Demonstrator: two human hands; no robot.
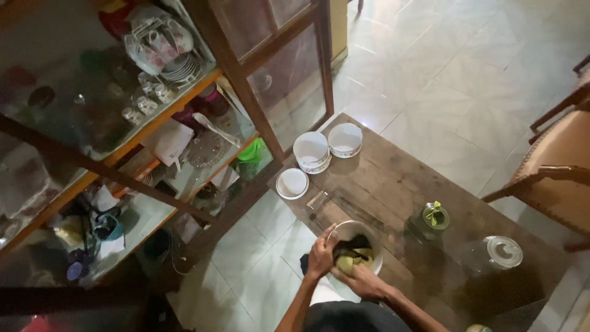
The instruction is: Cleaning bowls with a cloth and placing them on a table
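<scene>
Dark wooden table (393, 178) is carrying a round white bowl (375, 261); the left hand (321, 255) is gripping its near-left rim while the right hand (362, 281) is pressing a dark cloth (351, 248) inside.

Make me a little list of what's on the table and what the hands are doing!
place: wooden table beside a glass-door cupboard
left hand: grips the rim of a white bowl
right hand: presses a dark cloth into that bowl
far end of table: stacked bowls, another bowl, a small plate
right side: a jar with a green bow, a clear jar with a white lid
</scene>
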